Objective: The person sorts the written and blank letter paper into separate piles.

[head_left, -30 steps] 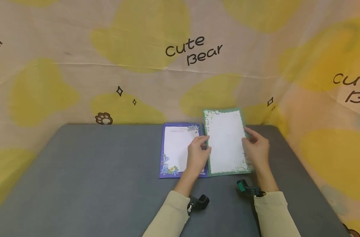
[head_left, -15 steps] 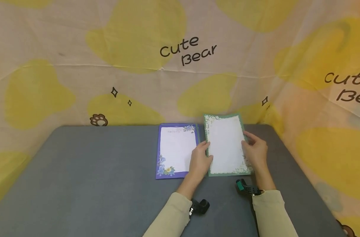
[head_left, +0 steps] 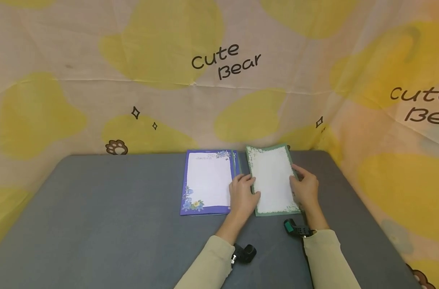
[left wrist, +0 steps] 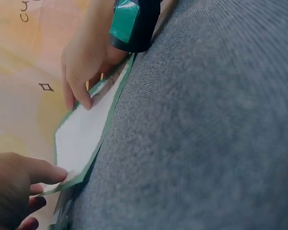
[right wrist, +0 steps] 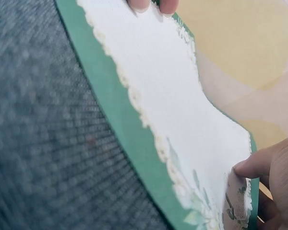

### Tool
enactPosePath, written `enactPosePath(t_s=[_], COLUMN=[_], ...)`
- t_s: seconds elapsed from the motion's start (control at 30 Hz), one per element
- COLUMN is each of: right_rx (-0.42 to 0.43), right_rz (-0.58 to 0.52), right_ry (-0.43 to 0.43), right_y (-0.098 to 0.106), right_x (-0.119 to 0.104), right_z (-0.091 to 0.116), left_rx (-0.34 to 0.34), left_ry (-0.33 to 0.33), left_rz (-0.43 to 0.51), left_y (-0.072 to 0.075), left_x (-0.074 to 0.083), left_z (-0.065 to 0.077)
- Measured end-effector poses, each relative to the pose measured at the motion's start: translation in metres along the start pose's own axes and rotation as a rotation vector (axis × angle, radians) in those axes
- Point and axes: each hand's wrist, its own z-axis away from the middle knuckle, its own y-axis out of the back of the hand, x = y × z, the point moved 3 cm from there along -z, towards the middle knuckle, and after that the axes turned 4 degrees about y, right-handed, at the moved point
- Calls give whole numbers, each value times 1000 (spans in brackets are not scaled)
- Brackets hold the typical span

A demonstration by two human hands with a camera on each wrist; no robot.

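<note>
A sheet of stationery paper with a green floral border [head_left: 273,180] is held at both sides, low over the table. My left hand [head_left: 242,196] pinches its left edge, thumb on top and fingers beneath in the left wrist view. On the right edge, my right hand [head_left: 307,186] pinches it between thumb and fingers. The paper bends between the hands in the right wrist view. Left of it lie sheets with a purple-blue floral border [head_left: 208,180], slightly fanned, with green edges showing at their right. My left hand hides their lower right corner.
A grey cloth-covered table [head_left: 114,224] extends left and forward of the papers. Behind it hangs a patterned fabric backdrop [head_left: 161,88], which also closes off the right side. Each wrist wears a black strapped camera [head_left: 246,254].
The green-bordered sheet has come down, its top edge now lower. The purple-blue sheets sit further left and fan out, with a gap between them and the green one. Both hands keep their hold.
</note>
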Motion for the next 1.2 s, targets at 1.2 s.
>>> enactPosePath(t_s=[1.2], right_rx=[-263], right_rz=[318], right_ry=[311], right_y=[-11], right_x=[1], right_z=[3], left_rx=[-31], left_ry=[8], left_rz=[-198], left_y=[-3], left_x=[-11], left_z=[-1])
